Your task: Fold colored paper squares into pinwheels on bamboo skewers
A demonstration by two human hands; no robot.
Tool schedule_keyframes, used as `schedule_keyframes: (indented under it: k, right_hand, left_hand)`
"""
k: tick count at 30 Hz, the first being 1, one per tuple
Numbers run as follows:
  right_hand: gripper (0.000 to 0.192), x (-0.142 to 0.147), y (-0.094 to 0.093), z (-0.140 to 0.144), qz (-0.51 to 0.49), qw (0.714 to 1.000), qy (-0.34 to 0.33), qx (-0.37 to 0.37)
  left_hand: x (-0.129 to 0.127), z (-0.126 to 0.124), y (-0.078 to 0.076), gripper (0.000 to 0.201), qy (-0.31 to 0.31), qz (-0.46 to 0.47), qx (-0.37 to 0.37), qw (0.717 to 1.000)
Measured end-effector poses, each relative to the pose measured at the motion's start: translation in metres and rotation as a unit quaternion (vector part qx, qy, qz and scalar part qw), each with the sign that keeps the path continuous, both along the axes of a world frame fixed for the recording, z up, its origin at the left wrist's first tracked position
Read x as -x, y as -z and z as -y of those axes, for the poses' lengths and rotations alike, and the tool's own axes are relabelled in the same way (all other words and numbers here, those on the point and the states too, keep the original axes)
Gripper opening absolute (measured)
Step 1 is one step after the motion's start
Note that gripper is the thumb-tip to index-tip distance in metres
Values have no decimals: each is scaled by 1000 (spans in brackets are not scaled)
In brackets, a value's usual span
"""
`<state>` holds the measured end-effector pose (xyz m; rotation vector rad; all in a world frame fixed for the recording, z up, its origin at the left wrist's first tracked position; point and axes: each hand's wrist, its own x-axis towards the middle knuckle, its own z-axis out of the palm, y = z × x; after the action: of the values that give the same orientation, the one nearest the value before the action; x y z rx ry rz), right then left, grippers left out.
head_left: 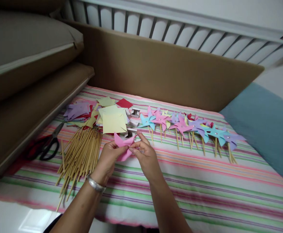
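Above the striped cloth, my left hand (109, 158) pinches a pink paper pinwheel (124, 142), its points folded in toward the middle. My right hand (145, 155) is closed at the pinwheel's centre, thumb and index finger pressed together there. Any small fastener between these fingertips is too small to make out. Just beyond the hands lie a stack of pale yellow paper squares (114, 121) with slit corners and small open boxes (131, 132). Left of my left hand is a heap of thin wooden sticks (80, 155).
Finished pinwheels on sticks (182, 124) lie in a row to the right. Black-handled scissors (51, 144) and cut purple paper pieces (77, 110) are on the left. Brown cushions (35, 84) border the left side, and a brown panel (156, 68) stands behind the striped cloth (204, 191).
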<state>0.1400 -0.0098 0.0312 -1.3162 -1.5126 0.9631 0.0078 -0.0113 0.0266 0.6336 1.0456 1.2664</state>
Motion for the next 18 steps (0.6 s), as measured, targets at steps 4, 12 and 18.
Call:
schedule_keyframes:
  k: [4,12,18]
  right_hand:
    - [7,3,2,1,12,999,2,-30]
    - [8,5,4,2,23,999,-10,-32]
    - [7,3,4,0,15,1000,-7,-3]
  left_hand:
    - [3,1,1,22,-2,-3,1,1000]
    - [5,2,3,18,-2,-1,-4,1000]
    - [5,2,4,22,5,-13,-3,1000]
